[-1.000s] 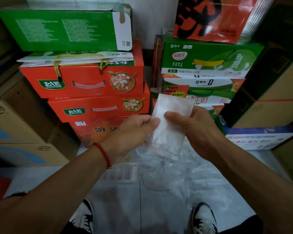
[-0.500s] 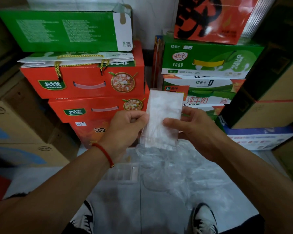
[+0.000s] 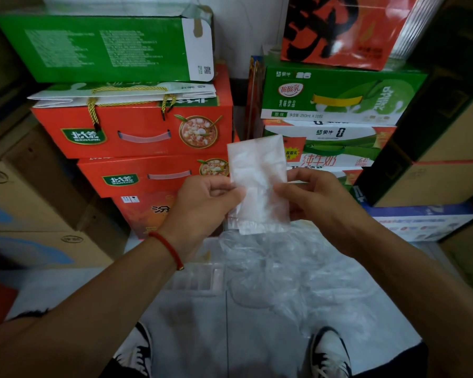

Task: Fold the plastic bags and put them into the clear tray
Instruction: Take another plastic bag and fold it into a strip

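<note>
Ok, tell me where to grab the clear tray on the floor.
Take the clear tray by its near long rim, coming from above. It lies flat on the floor, partly under the left arm, and the loose plastic bags crowd its right side. The left hand is nearest, but it holds the folded bag.

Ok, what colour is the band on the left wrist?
Red: a thin red cord round the left wrist, shown in the head view.
</note>
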Tool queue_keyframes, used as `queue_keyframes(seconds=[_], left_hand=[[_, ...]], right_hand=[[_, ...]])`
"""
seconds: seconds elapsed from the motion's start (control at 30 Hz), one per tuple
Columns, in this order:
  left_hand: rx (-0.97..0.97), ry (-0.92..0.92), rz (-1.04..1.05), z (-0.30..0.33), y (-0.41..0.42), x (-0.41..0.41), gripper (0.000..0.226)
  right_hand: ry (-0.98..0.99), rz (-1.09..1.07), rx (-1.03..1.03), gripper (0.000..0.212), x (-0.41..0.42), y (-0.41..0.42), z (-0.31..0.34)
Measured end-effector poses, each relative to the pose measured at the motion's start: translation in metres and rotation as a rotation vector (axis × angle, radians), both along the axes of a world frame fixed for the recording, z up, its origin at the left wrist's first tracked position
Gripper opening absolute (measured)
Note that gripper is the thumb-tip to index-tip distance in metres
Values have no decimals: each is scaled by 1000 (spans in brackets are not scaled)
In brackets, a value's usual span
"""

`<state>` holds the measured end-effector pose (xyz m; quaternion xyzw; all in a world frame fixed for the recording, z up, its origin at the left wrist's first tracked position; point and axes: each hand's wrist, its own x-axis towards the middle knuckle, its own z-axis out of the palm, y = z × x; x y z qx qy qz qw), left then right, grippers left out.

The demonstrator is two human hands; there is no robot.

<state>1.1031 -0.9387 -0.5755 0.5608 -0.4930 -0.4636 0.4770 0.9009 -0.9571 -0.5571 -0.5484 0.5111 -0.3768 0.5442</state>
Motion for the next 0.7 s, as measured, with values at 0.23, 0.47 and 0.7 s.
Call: queue_keyframes(seconds=[0.23, 0.47, 0.7], left_hand=[[3, 51, -13, 1, -2, 2, 11], [-25, 287, -5, 9, 3, -3, 21], [-159, 189, 14, 10, 3, -5, 37]], right_hand=[[-54, 26, -7, 9, -9, -3, 1], [-168, 31, -70, 26, -5, -3, 0], [-380, 7, 214, 30, 2, -2, 5]])
